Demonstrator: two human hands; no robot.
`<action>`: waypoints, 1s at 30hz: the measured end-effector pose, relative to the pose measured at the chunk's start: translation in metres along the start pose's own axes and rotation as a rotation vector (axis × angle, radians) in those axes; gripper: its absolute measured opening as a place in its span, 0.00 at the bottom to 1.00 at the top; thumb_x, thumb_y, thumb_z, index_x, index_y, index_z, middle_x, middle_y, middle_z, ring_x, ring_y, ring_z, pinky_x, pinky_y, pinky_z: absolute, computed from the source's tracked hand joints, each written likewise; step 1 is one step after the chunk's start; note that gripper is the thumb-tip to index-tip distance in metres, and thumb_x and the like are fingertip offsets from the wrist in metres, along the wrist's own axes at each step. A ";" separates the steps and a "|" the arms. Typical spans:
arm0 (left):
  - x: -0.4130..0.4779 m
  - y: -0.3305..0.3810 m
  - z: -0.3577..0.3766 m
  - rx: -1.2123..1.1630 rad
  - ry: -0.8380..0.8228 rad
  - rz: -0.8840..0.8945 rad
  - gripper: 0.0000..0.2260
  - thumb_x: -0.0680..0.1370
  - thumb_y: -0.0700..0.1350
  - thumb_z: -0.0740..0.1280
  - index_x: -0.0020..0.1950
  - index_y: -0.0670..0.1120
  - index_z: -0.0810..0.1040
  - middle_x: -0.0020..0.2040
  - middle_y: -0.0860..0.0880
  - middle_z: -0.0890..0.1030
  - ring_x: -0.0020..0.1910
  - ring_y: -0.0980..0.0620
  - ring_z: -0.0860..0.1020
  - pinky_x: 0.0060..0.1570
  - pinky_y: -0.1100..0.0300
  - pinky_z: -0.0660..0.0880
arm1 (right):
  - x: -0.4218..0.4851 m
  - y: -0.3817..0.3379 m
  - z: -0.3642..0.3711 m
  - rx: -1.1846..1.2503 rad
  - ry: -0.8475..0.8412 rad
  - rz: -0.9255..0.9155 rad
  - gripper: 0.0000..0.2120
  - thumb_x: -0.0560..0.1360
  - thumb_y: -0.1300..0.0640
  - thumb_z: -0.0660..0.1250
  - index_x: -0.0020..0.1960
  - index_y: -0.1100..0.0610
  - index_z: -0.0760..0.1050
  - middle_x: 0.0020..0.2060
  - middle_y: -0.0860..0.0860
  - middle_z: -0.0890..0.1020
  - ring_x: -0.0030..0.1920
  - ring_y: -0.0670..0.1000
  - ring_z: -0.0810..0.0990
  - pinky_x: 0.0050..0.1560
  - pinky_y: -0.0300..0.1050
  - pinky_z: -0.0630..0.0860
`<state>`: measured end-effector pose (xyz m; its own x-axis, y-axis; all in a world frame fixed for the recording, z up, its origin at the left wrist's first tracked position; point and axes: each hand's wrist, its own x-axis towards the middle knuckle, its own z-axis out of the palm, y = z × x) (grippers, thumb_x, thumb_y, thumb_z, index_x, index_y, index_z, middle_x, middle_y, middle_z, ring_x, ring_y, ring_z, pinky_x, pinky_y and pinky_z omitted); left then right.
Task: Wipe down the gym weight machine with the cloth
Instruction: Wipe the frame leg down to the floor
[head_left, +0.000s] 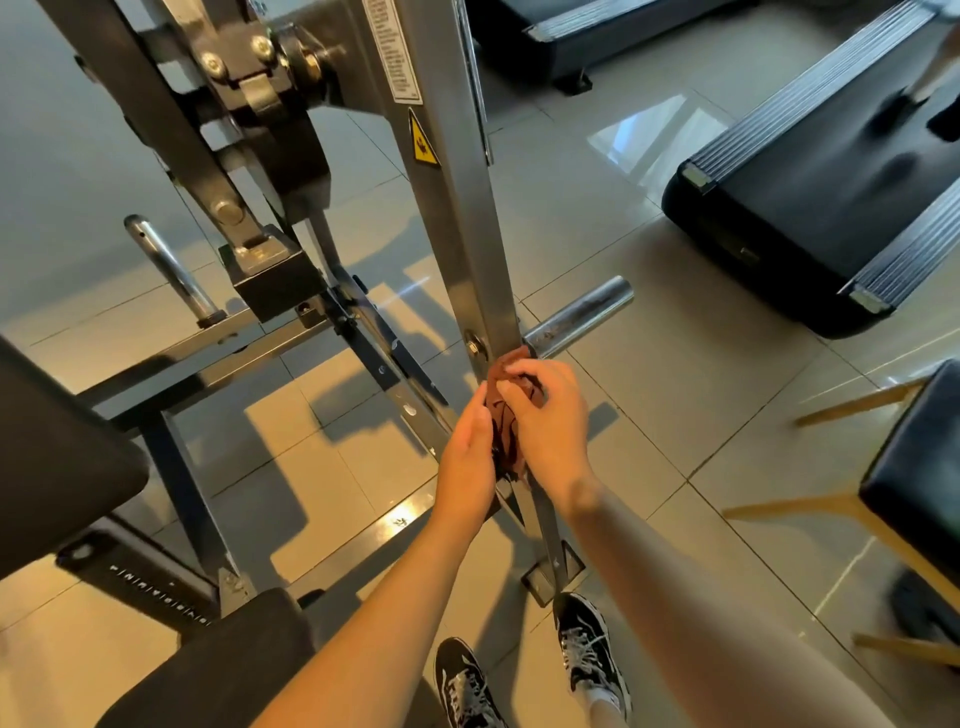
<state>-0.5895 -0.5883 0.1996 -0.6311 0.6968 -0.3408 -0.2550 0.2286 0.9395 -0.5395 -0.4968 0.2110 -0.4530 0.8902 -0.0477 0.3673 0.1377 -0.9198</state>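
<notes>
A grey steel upright post (467, 218) of the weight machine runs from the top of the view down to the floor. A dark red-brown cloth (506, 415) is bunched against the lower part of this post. My left hand (467, 457) holds the cloth from the left side. My right hand (545, 415) grips it from the right, fingers curled over the top of the bunch. Most of the cloth is hidden between the two hands.
A chrome weight peg (582, 317) sticks out right of the post, another peg (171, 270) at left. Black seat pads (57, 457) lie at lower left. Treadmills (810, 218) stand at upper right, a black stool (914, 478) with wooden legs at right. My shoes (587, 649) are near the post's base.
</notes>
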 end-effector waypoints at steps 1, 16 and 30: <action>0.001 0.001 -0.001 0.017 0.010 0.020 0.18 0.88 0.50 0.51 0.76 0.57 0.70 0.67 0.59 0.78 0.65 0.67 0.74 0.60 0.72 0.71 | 0.003 -0.008 0.002 0.001 0.003 -0.056 0.08 0.78 0.59 0.71 0.56 0.52 0.82 0.55 0.46 0.77 0.57 0.41 0.76 0.54 0.27 0.73; -0.002 -0.066 -0.007 0.111 0.024 -0.107 0.28 0.79 0.70 0.51 0.75 0.60 0.70 0.71 0.56 0.76 0.71 0.56 0.72 0.73 0.47 0.68 | -0.003 0.031 -0.004 -0.024 -0.036 0.057 0.07 0.79 0.57 0.70 0.54 0.46 0.79 0.55 0.43 0.75 0.56 0.37 0.75 0.53 0.27 0.74; 0.005 -0.078 0.047 0.031 0.162 -0.132 0.19 0.87 0.54 0.53 0.78 0.56 0.67 0.75 0.57 0.69 0.74 0.60 0.66 0.63 0.76 0.63 | 0.021 0.092 -0.037 -0.001 -0.182 0.287 0.07 0.79 0.58 0.70 0.55 0.49 0.79 0.57 0.49 0.79 0.56 0.50 0.81 0.54 0.45 0.80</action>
<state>-0.5383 -0.5708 0.1261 -0.7038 0.5414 -0.4599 -0.3223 0.3336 0.8859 -0.4852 -0.4497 0.1402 -0.4682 0.8007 -0.3737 0.5019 -0.1071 -0.8582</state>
